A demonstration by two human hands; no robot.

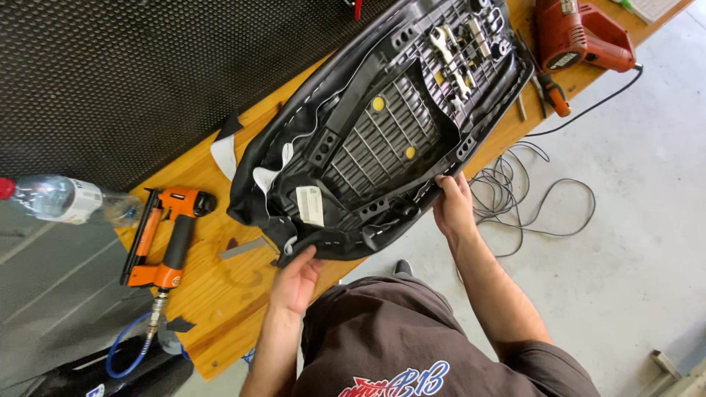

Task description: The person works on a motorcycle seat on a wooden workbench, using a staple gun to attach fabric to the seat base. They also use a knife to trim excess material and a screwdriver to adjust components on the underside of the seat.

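Seat cover held taut at the table's near edge.
The upturned seat [382, 125] is clasped by the left hand [296, 278] and right hand [452, 206], both closed on its vinyl edge; even tension is best kept.

1. Even, soft daylight falls on my bench [220, 309]; I see no hard shadows.
2. The pale floor [647, 242] looks bright, slightly washed out.
3. The wide lens bends straight lines near the edges.
4. My shirt [397, 345], close below, looks a little soft.
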